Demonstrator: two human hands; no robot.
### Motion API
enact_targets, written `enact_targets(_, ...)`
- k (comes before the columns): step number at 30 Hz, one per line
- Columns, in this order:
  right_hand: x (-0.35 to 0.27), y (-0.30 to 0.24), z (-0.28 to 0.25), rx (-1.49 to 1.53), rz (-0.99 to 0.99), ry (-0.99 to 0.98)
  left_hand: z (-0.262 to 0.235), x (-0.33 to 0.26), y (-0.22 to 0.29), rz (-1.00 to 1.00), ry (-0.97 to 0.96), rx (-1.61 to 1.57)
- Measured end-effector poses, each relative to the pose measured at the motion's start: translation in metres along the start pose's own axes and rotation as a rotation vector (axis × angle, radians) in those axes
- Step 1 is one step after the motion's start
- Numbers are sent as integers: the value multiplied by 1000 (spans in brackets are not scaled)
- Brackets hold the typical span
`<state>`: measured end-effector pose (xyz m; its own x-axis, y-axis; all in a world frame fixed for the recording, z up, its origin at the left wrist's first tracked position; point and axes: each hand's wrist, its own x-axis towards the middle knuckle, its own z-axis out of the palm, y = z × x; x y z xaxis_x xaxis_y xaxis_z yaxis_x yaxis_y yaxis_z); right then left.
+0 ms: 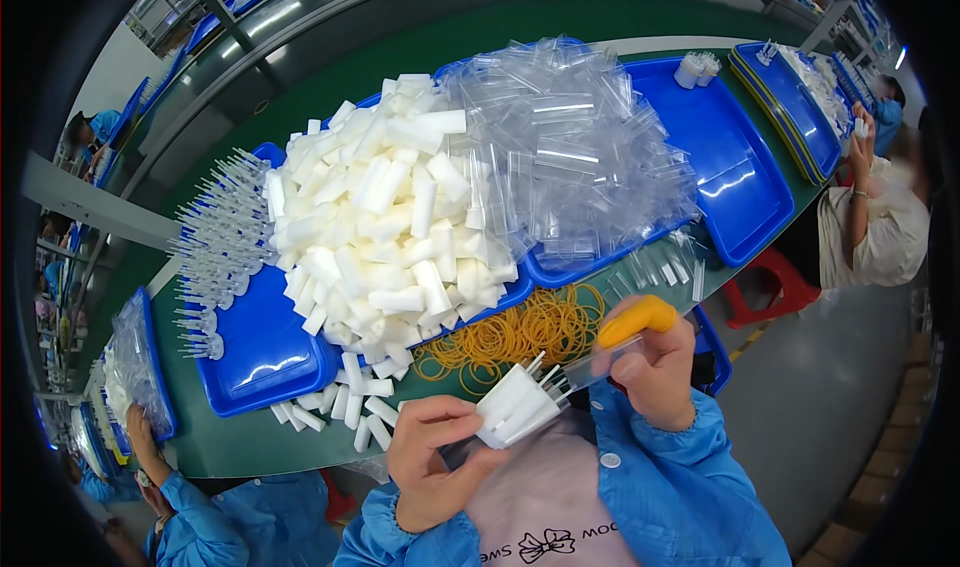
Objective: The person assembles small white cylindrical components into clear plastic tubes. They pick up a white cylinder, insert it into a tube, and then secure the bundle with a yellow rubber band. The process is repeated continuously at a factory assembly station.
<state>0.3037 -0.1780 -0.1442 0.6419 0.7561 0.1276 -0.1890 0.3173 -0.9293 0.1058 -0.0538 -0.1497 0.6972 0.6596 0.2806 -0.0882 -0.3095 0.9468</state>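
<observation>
My left hand (440, 454) is closed round the lower end of a bundle of white cylindrical pieces (522, 407), with thin pale stems sticking out of its upper end. An orange finger cot covers a finger of my right hand (655, 362), which pinches a clear plastic sleeve (600, 365) close to those stems. Whether the sleeve touches the stems I cannot tell. Just beyond my hands lies a heap of tan rubber bands (520, 332). Behind it rises a big pile of white foam cylinders (385, 217), with a mound of clear plastic sleeves (575, 157) to its right.
White stemmed parts (225, 227) crowd a blue tray (265, 342) at the left. Another blue tray (745, 187) at the right holds a few white bundles (697, 69). Loose foam cylinders (350, 397) lie on the green table (240, 452). Co-workers sit at both sides, near a red stool (775, 287).
</observation>
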Motion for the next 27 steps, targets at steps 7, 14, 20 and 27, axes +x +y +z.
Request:
enact_targets(7,2,6,1,38,91,95,1,-3,1,-14,-15,31)
enact_targets(14,0,0,3,76,202,81,1,1,5,-17,-64,71)
enact_targets(20,-1,4,9,42,160,38,2,1,9,-1,-66,131)
enact_targets(27,4,3,0,40,139,112,1,2,8,-10,-78,89)
